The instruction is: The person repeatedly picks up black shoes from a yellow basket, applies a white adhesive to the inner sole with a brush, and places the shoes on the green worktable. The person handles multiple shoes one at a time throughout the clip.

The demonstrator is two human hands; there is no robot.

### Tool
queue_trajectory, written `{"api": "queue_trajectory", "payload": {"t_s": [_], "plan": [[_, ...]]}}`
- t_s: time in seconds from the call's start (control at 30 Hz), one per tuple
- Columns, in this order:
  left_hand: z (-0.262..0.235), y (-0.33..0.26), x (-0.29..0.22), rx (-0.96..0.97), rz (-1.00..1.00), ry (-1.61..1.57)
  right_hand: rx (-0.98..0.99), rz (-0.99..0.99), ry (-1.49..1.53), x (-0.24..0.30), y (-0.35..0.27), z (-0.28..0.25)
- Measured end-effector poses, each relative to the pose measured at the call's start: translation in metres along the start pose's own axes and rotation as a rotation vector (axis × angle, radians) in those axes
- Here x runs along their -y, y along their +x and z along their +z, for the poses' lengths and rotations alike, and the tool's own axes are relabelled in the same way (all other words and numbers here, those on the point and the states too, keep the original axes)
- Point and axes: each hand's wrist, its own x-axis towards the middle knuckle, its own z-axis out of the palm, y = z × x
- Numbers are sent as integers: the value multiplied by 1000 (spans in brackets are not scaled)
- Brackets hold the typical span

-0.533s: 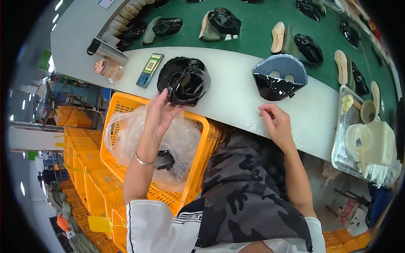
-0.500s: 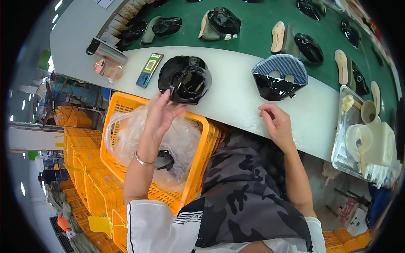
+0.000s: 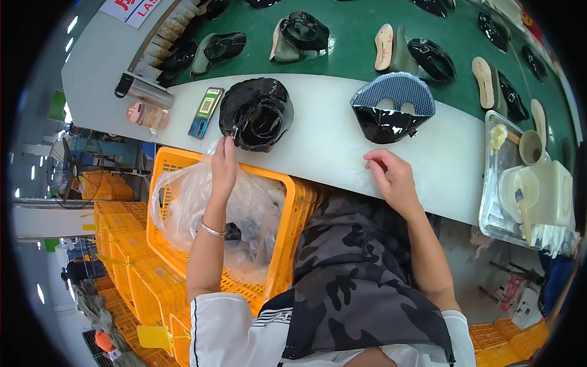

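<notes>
A bundle of glossy black shoe uppers [image 3: 255, 115] lies on the white worktop, nested one inside another. My left hand [image 3: 224, 168] is at its near left edge, fingers stretched out and close together; whether the fingertips touch the bundle I cannot tell. To the right lies a black shoe upper [image 3: 391, 110] with a blue-grey dotted lining facing up. Just in front of that piece is my right hand [image 3: 394, 178], loosely curled, with thumb and forefinger apart and nothing visible between them.
An orange crate [image 3: 282, 238] with clear plastic bags [image 3: 244, 211] stands below the worktop's edge. A phone [image 3: 206, 113], a flask [image 3: 144, 90] and a pink-lidded bottle [image 3: 147, 116] are at left. At right sits a metal tray [image 3: 487, 202] with a brush. Shoe parts lie on the green surface [image 3: 348, 30].
My left hand has drawn slightly away from the bundle and its spread fingers have come together. The right hand stays near the lined upper. The view has shifted a little.
</notes>
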Motion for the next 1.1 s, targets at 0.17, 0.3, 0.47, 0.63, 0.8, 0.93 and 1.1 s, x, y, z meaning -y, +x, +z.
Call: {"api": "queue_trajectory", "payload": {"t_s": [0.17,0.3,0.47,0.63,0.8,0.93,1.1], "plan": [[-5,3,9,25,208,241,-8,-8,-3,1,-1,-2],[-5,-6,24,-128,288,672,-13,-9,8,2,-1,-1],[-16,0,35,-113,241,948,-17,1,3,1,-1,-1],[-50,16,43,-236,167,947,-16,-11,6,1,-2,-1],[-43,-3,-6,-427,466,576,-20,-9,-13,2,-1,-1],[-17,-25,-68,-314,679,521,-7,-14,-33,-1,-1,-3],[-7,-1,-73,-200,656,703,-25,28,96,0,-11,-6]]}}
